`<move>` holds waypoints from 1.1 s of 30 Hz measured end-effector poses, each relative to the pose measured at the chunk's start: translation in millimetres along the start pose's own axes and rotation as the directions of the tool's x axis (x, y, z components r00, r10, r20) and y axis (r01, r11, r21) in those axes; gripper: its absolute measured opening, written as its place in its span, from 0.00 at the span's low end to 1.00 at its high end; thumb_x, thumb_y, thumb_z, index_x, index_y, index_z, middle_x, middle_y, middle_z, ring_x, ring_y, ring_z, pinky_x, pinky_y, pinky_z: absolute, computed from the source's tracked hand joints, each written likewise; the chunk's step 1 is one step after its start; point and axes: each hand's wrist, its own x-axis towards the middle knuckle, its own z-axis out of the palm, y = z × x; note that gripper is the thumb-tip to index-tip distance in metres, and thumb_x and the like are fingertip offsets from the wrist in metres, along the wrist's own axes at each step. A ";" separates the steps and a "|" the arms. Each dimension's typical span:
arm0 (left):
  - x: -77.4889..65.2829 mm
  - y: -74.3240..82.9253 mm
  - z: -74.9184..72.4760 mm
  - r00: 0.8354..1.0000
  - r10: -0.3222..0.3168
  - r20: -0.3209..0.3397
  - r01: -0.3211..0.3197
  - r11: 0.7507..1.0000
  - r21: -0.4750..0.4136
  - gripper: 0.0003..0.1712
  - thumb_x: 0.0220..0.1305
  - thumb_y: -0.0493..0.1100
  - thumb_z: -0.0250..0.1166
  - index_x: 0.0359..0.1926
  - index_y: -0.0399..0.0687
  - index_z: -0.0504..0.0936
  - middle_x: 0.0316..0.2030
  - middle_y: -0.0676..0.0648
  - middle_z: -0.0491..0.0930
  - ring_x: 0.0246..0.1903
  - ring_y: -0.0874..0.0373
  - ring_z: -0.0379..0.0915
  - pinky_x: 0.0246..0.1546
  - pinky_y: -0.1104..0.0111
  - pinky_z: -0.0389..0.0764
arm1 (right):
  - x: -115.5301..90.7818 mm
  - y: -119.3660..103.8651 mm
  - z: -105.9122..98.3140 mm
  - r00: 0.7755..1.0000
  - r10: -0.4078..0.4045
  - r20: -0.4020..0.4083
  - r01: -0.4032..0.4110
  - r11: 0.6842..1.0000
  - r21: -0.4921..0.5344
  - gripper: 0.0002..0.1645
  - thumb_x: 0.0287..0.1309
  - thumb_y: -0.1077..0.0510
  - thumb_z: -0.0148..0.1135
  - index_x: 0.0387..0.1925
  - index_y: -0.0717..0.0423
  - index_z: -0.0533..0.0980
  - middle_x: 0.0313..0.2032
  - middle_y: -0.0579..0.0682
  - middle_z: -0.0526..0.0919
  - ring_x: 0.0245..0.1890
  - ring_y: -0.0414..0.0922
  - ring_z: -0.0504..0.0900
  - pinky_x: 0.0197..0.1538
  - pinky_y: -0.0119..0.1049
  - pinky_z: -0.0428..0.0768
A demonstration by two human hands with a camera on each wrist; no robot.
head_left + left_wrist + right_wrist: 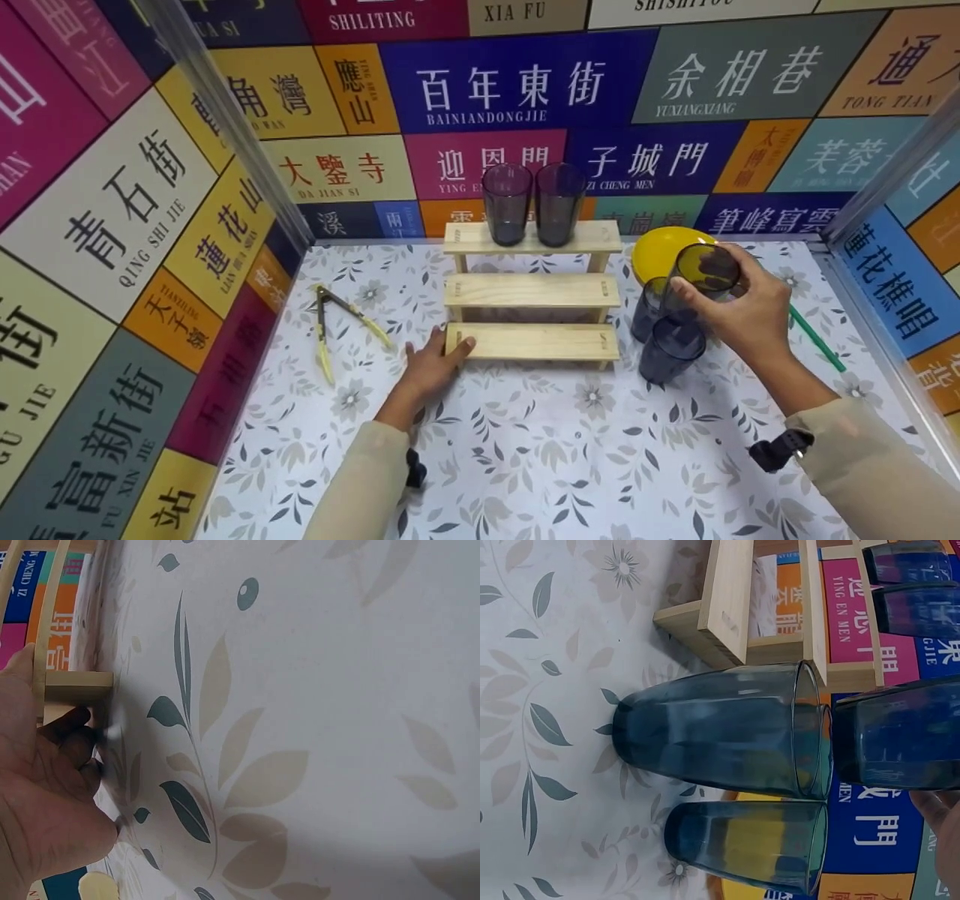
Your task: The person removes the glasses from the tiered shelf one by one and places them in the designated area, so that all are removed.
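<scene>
My right hand [750,304] holds a dark tinted drinking glass [705,271] by its sides, above the table at the right. Just below it, at least two more tinted glasses [673,351] stand upright on the table; their overlap in the right wrist view hides the exact number. A three-step wooden rack [532,291] stands in the middle, with two tinted glasses [508,206] side by side on its top step. My left hand [429,369] grips the left end of the lowest step, thumb on top; some of its fingers [75,742] are curled beside the rack's leg.
A yellow plate [652,259] lies behind the standing glasses. Right of my right hand lies a green stick [819,339]. Spread tongs with pale yellow ends [324,352] lie at the left. Sign-printed panels [525,79] enclose the flower-patterned tabletop [525,450] at the back and sides.
</scene>
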 end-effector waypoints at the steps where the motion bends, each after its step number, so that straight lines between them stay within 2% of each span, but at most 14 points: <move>1: 0.1 0.0 0.0 1.000 -0.002 -0.001 0.002 1.000 0.002 0.51 0.79 0.77 0.54 0.88 0.53 0.61 0.89 0.36 0.46 0.87 0.24 0.25 0.87 0.35 0.21 | 0.0 0.0 -1.1 1.000 0.007 0.000 -0.007 1.000 -0.003 0.48 0.51 0.46 0.91 0.72 0.49 0.81 0.56 0.60 0.92 0.44 0.22 0.80 0.46 0.09 0.74; 9: -0.9 0.0 1.1 1.000 -0.031 0.001 0.031 0.999 -0.023 0.53 0.77 0.80 0.54 0.89 0.58 0.59 0.90 0.39 0.45 0.87 0.25 0.20 0.86 0.33 0.22 | -0.1 5.7 -7.8 0.999 0.032 -0.008 -0.032 0.999 0.012 0.44 0.53 0.46 0.90 0.70 0.49 0.82 0.55 0.57 0.92 0.44 0.29 0.83 0.44 0.09 0.77; 16: -0.9 -0.2 1.3 0.999 -0.036 0.000 0.036 0.999 -0.027 0.53 0.77 0.80 0.54 0.89 0.58 0.60 0.90 0.39 0.45 0.88 0.28 0.21 0.86 0.35 0.20 | -3.2 11.2 -15.4 0.999 0.024 -0.021 -0.024 1.000 0.008 0.43 0.53 0.47 0.90 0.69 0.49 0.82 0.53 0.57 0.92 0.46 0.26 0.83 0.47 0.09 0.76; 23: 0.9 -1.4 0.5 0.999 0.031 -0.016 -0.031 1.000 -0.001 0.50 0.80 0.75 0.55 0.88 0.53 0.61 0.88 0.34 0.49 0.88 0.28 0.38 0.88 0.37 0.22 | -8.8 17.9 -24.4 0.999 0.041 -0.033 -0.042 0.999 -0.017 0.42 0.52 0.47 0.91 0.67 0.51 0.83 0.51 0.57 0.93 0.43 0.27 0.84 0.47 0.09 0.76; 31: 0.5 -1.0 0.7 0.999 0.035 -0.015 -0.035 0.999 0.001 0.50 0.80 0.76 0.54 0.88 0.52 0.61 0.88 0.34 0.50 0.88 0.31 0.42 0.88 0.38 0.21 | -13.4 24.1 -32.6 0.995 0.096 -0.028 -0.097 0.995 -0.037 0.45 0.52 0.46 0.91 0.70 0.47 0.82 0.52 0.56 0.92 0.43 0.29 0.82 0.46 0.08 0.74; 33: 1.1 -0.6 1.4 0.999 0.033 -0.014 -0.033 0.999 0.003 0.50 0.80 0.76 0.53 0.88 0.53 0.61 0.88 0.34 0.50 0.88 0.30 0.41 0.88 0.38 0.21 | -14.4 25.5 -35.1 0.994 0.101 -0.031 -0.102 0.994 -0.042 0.44 0.52 0.46 0.90 0.70 0.48 0.82 0.51 0.56 0.92 0.41 0.29 0.82 0.45 0.09 0.74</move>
